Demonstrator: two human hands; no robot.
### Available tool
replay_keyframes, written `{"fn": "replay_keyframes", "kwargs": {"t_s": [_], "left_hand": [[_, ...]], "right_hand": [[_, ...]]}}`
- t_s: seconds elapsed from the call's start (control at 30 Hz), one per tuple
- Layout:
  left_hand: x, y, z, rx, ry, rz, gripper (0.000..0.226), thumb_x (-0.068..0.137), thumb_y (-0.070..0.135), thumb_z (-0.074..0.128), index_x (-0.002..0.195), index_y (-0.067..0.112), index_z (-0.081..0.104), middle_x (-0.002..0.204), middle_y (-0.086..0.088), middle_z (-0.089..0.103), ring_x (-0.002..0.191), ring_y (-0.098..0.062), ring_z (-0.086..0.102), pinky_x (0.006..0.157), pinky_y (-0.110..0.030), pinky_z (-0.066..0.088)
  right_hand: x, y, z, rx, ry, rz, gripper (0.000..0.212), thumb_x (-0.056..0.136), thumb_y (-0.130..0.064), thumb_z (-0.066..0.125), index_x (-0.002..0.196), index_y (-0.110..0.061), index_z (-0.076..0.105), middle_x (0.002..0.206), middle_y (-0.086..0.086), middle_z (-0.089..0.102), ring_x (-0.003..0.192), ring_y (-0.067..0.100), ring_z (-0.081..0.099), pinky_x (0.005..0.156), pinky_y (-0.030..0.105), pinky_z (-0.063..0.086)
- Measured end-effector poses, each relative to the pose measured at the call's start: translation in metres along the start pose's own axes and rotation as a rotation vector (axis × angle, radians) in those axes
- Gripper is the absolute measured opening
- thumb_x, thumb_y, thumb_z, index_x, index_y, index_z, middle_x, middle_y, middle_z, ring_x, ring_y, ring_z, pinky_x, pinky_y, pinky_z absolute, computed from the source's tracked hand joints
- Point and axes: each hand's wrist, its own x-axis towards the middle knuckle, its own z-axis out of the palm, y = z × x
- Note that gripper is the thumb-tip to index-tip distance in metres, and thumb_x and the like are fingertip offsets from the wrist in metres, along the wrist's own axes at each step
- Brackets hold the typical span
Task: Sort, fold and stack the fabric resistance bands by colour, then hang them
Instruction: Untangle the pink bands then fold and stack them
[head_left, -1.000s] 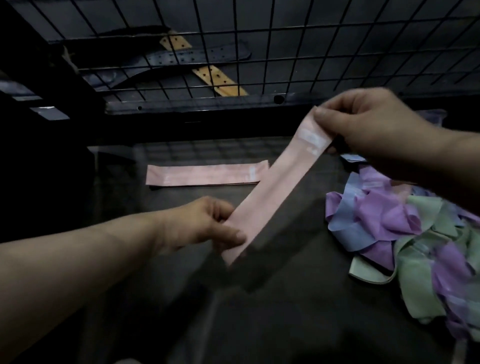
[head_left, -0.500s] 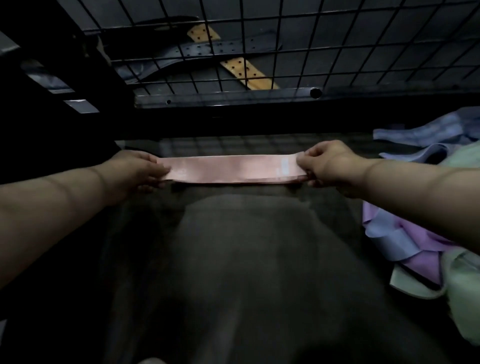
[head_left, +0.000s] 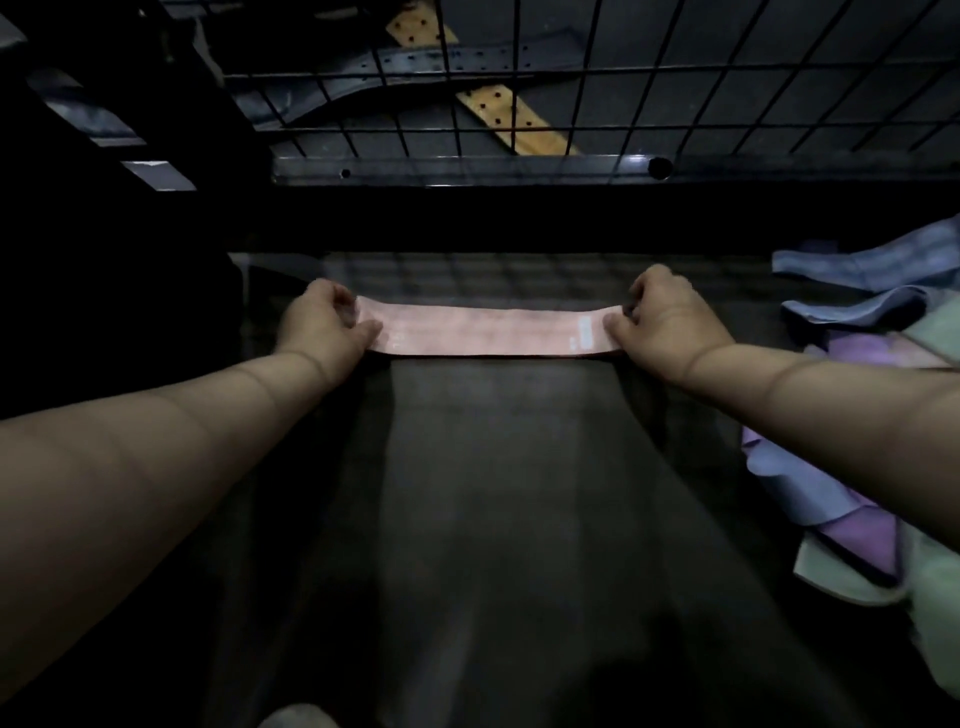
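A pink fabric band (head_left: 488, 332) lies stretched flat and level across the far part of the dark table (head_left: 493, 519). My left hand (head_left: 324, 325) pinches its left end and my right hand (head_left: 660, 312) pinches its right end, thumbs on top. A white label shows near the right end. The pink band that lay here earlier is hidden under it. A loose heap of purple, blue and green bands (head_left: 852, 467) sits at the right side of the table.
A black wire grid (head_left: 597, 83) rises behind the table, with a metal bar (head_left: 467, 169) along its base. Dark belts and a tan perforated strap (head_left: 511, 122) lie beyond the grid. The left of the table falls into deep shadow.
Both hands carried the pink band from a slanted hold above the table to the far side and laid it level over the pink band lying there. My head moved closer.
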Motion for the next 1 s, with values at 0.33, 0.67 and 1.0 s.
{"fn": "replay_keyframes", "kwargs": {"t_s": [0.33, 0.67, 1.0], "left_hand": [[0.015, 0.014, -0.007, 0.803, -0.244, 0.595, 0.073, 0.084, 0.042, 0.070, 0.148, 0.027, 0.038, 0.152, 0.000, 0.037, 0.137, -0.024, 0.038, 0.108, -0.036, 0.031], [0.017, 0.010, -0.010, 0.759, -0.237, 0.571, 0.060, 0.090, 0.040, 0.062, 0.145, 0.027, 0.042, 0.146, -0.001, 0.040, 0.130, -0.028, 0.043, 0.103, -0.043, 0.039], [0.010, 0.000, 0.011, -0.019, 0.050, -0.093, 0.041, 0.093, 0.034, 0.059, 0.125, 0.008, 0.062, 0.126, -0.019, 0.060, 0.117, -0.035, 0.057, 0.104, -0.037, 0.045]], "right_hand": [[0.000, 0.001, -0.002, -0.426, -0.196, -0.530, 0.060, 0.081, -0.041, 0.072, 0.132, -0.016, 0.050, 0.135, 0.008, 0.047, 0.120, 0.033, 0.049, 0.100, 0.039, 0.042], [0.000, 0.002, -0.005, -0.380, -0.137, -0.562, 0.048, 0.084, -0.037, 0.071, 0.123, -0.014, 0.054, 0.123, 0.011, 0.050, 0.112, 0.034, 0.050, 0.093, 0.041, 0.045], [-0.009, 0.008, 0.014, 0.225, -0.018, 0.140, 0.028, 0.094, -0.039, 0.059, 0.101, -0.012, 0.056, 0.116, 0.014, 0.059, 0.108, 0.031, 0.058, 0.090, 0.028, 0.041]]}}
